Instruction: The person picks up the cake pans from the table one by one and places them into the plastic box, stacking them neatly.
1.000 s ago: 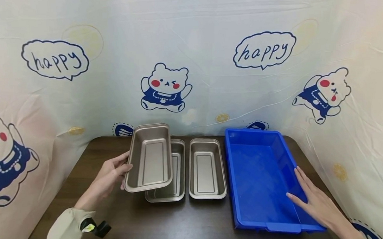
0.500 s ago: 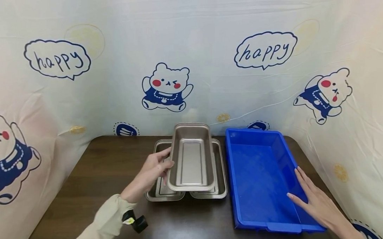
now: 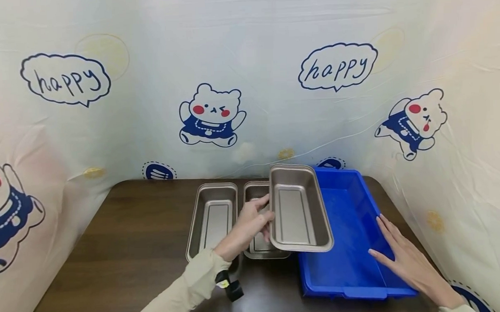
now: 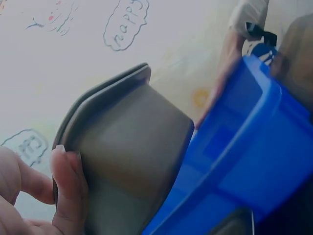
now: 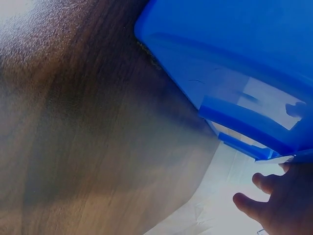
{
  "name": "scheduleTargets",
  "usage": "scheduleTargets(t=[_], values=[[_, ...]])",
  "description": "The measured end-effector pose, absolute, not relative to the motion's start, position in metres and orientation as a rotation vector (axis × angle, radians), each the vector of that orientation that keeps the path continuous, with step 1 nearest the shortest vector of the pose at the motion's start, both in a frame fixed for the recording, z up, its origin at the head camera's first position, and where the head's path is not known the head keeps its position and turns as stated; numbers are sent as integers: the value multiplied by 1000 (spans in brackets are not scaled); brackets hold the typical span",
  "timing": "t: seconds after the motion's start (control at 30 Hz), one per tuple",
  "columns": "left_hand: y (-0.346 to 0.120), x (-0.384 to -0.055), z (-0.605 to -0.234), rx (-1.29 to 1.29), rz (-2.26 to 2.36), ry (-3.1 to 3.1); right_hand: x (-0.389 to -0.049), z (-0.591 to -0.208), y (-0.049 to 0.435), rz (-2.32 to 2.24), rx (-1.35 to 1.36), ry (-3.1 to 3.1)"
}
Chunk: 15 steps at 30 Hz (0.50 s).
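Head view, from the left: on the table (image 3: 145, 233) sits the left pan (image 3: 216, 217), beside it the middle pan (image 3: 261, 246), partly covered by the left hand (image 3: 250, 225), which grips the held pan (image 3: 295, 214) at its left edge, overlapping the left part of the blue bin (image 3: 352, 235). Against the bin's right wall rests the right hand (image 3: 404, 258), fingers straight, thumb spread wide. Left wrist view adds the held pan's outer wall and fingers (image 4: 68, 188) bent against it. Right wrist view adds an outer wall of the bin, down by the table. Half a second ago, the held pan overlapped both other pans; it has since moved right.
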State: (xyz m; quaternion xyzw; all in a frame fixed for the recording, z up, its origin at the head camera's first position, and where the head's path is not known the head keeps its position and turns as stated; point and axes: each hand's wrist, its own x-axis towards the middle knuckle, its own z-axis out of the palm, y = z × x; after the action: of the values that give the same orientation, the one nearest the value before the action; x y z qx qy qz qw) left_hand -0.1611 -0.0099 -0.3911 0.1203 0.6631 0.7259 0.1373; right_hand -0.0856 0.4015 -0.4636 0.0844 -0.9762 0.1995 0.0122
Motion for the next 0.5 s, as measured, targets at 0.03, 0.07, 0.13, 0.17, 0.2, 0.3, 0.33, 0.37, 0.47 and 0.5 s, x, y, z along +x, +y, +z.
scheduleTargets(t=[0.03, 0.07, 0.13, 0.17, 0.2, 0.3, 0.33, 0.37, 0.47, 0.5], values=[[-2, -162, -392, 354, 2104, 1902, -86, -464, 401, 626, 264, -3041], [5, -163, -393, 355, 2101, 1895, -86, -463, 402, 625, 262, -3041], [21, -165, -394, 359, 2090, 1890, -85, -463, 402, 622, 261, -3040], [29, -165, -394, 364, 2083, 1891, -85, -462, 402, 617, 261, -3038], [37, -166, -395, 372, 2079, 1890, -85, -462, 403, 613, 262, -3035], [58, -168, -396, 363, 2053, 1905, -84, -463, 404, 585, 263, -3032], [64, -168, -397, 357, 2048, 1901, -84, -463, 404, 576, 269, -3028], [70, -169, -398, 348, 2046, 1899, -85, -464, 404, 568, 277, -3021], [84, -170, -401, 319, 2030, 1920, -85, -467, 404, 545, 306, -2989], [89, -171, -403, 315, 2026, 1928, -85, -467, 404, 542, 318, -2977]])
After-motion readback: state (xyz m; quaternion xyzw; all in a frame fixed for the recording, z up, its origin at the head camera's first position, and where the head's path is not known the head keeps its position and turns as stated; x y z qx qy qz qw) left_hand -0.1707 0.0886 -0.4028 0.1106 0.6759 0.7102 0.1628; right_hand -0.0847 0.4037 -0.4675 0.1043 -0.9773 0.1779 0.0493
